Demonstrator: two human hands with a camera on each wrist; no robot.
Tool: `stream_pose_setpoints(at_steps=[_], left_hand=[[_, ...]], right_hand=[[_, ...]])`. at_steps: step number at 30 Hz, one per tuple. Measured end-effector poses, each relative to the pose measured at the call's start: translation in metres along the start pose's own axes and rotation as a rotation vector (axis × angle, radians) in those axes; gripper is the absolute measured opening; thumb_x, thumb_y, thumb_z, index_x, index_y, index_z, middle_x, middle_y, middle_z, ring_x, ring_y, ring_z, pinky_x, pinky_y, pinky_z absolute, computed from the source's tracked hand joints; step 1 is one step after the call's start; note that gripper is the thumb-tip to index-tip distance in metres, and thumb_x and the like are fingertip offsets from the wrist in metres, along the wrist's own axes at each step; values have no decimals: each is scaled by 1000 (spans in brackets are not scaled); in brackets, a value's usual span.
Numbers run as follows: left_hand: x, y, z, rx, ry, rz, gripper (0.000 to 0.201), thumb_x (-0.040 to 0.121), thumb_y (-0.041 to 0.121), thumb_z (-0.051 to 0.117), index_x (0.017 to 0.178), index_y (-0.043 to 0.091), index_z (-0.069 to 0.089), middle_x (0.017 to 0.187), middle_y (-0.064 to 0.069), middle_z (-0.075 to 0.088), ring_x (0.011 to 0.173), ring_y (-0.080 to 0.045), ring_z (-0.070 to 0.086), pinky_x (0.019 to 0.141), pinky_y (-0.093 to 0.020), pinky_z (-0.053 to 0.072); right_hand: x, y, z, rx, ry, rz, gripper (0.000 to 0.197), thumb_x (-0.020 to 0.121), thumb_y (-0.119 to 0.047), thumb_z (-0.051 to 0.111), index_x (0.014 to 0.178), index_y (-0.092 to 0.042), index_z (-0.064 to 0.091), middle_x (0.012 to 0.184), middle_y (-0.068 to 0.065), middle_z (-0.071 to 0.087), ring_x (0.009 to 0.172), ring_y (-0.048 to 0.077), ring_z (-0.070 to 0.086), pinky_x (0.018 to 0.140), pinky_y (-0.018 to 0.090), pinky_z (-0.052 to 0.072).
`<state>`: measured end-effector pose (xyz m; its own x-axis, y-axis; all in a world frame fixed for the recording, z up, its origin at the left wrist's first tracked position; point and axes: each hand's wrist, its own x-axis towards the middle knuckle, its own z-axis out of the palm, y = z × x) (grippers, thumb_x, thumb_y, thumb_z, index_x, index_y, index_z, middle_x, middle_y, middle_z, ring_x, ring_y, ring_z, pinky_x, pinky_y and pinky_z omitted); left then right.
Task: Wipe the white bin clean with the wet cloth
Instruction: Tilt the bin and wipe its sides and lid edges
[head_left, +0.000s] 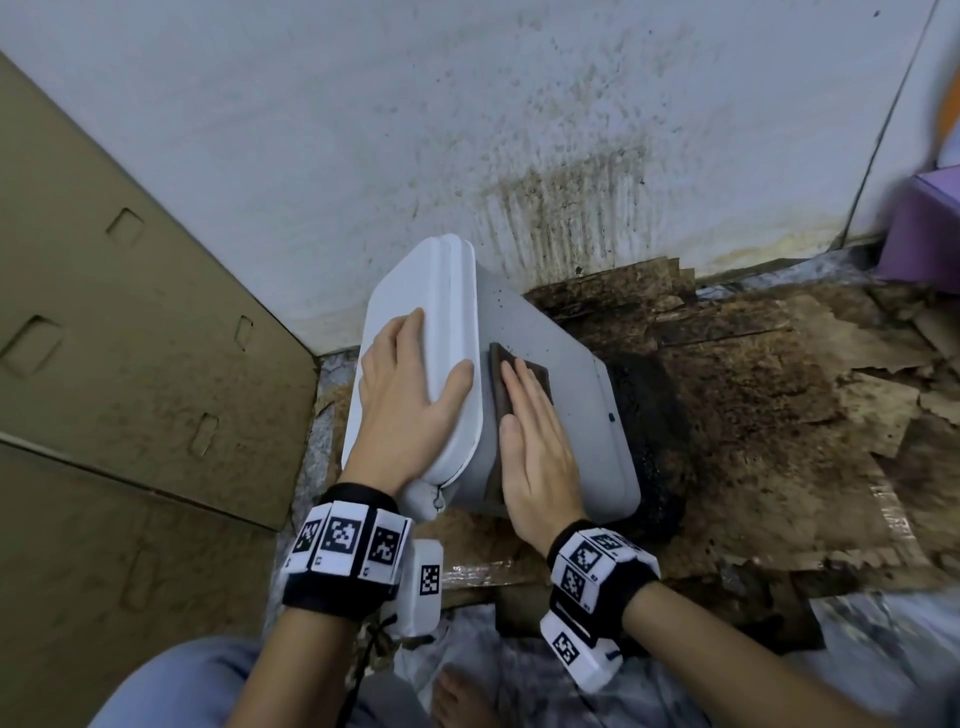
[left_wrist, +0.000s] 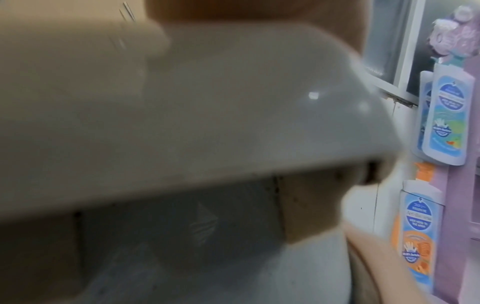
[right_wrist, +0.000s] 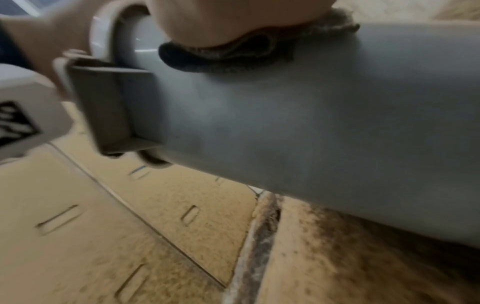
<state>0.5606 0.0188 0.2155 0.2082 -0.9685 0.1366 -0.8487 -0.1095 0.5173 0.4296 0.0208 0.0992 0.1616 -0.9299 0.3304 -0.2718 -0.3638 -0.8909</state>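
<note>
The white bin (head_left: 550, 338) lies tipped on its side on the floor, its lid (head_left: 405, 296) facing left and small dark specks on its upper side. My left hand (head_left: 410, 395) lies flat over the lid's edge, fingers spread and straight. My right hand (head_left: 535, 441) presses a dark folded cloth (head_left: 524, 382) flat against the bin's side, just right of the lid. In the right wrist view the cloth (right_wrist: 233, 55) bunches under my palm on the grey-white bin wall (right_wrist: 311, 123). The left wrist view is filled by the blurred lid (left_wrist: 155, 113).
A stained white wall (head_left: 467, 130) stands just behind the bin. A brown cardboard panel (head_left: 104, 312) leans at the left. Wet, dirty torn cardboard (head_left: 753, 389) covers the floor to the right. A purple box (head_left: 924, 228) sits at the far right. Soap refill pouches (left_wrist: 441, 115) hang nearby.
</note>
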Motion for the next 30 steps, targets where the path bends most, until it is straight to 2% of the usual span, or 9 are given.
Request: stream_pose_setpoints(at_steps=[6, 10, 14, 19, 22, 26, 30], left_hand=[[-1, -1, -2, -28, -1, -10, 82, 90, 56, 43, 161, 19, 23, 163, 0, 22, 149, -19, 17, 124, -42, 16], [0, -2, -2, -46, -7, -19, 89, 84, 65, 38, 160, 21, 24, 161, 2, 23, 148, -16, 18, 123, -41, 17], [0, -3, -2, -42, -5, -17, 93, 80, 68, 35, 160, 20, 24, 161, 1, 24, 148, -17, 18, 123, -43, 18], [1, -2, -2, -33, 2, -14, 94, 79, 68, 32, 160, 20, 24, 162, -1, 23, 148, -16, 17, 122, -42, 16], [1, 1, 0, -18, -1, -8, 92, 81, 66, 33, 160, 20, 22, 161, 1, 23, 147, -15, 17, 122, -40, 15], [1, 4, 2, 6, 11, -5, 84, 88, 58, 40, 160, 19, 22, 161, -1, 23, 147, -19, 18, 122, -42, 17], [2, 9, 5, 0, 19, 6, 81, 89, 54, 43, 160, 19, 24, 160, -1, 24, 147, -21, 19, 122, -45, 19]], right_hand=[[-11, 59, -12, -8, -4, 127, 56, 106, -43, 15, 159, -26, 25, 165, -14, 21, 152, 1, 14, 126, 35, 17], [-12, 91, -21, -13, -54, 206, 62, 102, -51, 9, 159, -30, 20, 166, -16, 17, 152, 0, 10, 126, 38, 14], [-10, 86, -14, 25, -14, 262, 67, 98, -52, 9, 158, -28, 24, 164, -18, 18, 152, 1, 12, 126, 33, 12], [-4, 66, -5, 66, 47, 361, 70, 93, -53, 12, 157, -30, 26, 165, -13, 23, 152, 3, 15, 125, 38, 13], [0, 42, 1, 74, 63, 340, 69, 93, -52, 11, 158, -32, 26, 166, -13, 21, 152, 3, 14, 126, 38, 12], [8, 1, 7, 78, 30, 218, 68, 95, -49, 11, 159, -30, 23, 166, -13, 19, 152, -2, 10, 126, 30, 7], [5, 5, -1, 42, 35, 40, 59, 103, -44, 16, 159, -24, 26, 165, -11, 23, 152, 2, 15, 125, 32, 14]])
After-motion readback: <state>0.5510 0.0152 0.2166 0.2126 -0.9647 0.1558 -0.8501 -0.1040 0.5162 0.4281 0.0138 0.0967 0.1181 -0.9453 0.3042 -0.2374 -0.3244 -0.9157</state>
